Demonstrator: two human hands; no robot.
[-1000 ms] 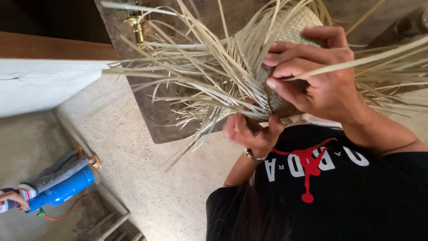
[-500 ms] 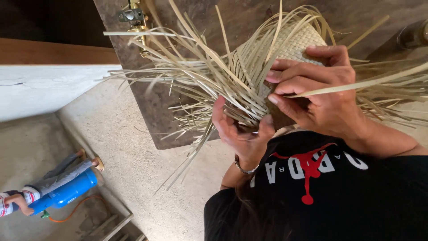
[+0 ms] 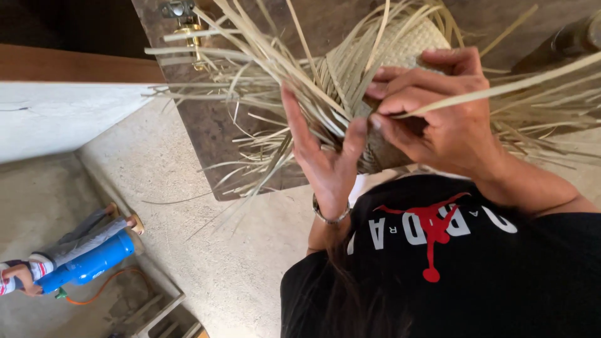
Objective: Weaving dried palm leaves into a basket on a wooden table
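Both hands (image 3: 382, 134) on woven straw hat (image 3: 400, 53)

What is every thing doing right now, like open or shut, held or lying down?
Woven straw piece: half woven, loose strips sticking out, held in both hands.
Left hand: fingers spread open against the strips.
Right hand: pinching one long strip.
Blue cylinder: lying on its side on the floor.
Wristband: on the left wrist.

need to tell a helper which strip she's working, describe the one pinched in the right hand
Start at the woven straw piece over the dark wooden board. The right hand pinches one strip; unlike the tangled loose ends, it runs long and straight off toward the picture's right edge.
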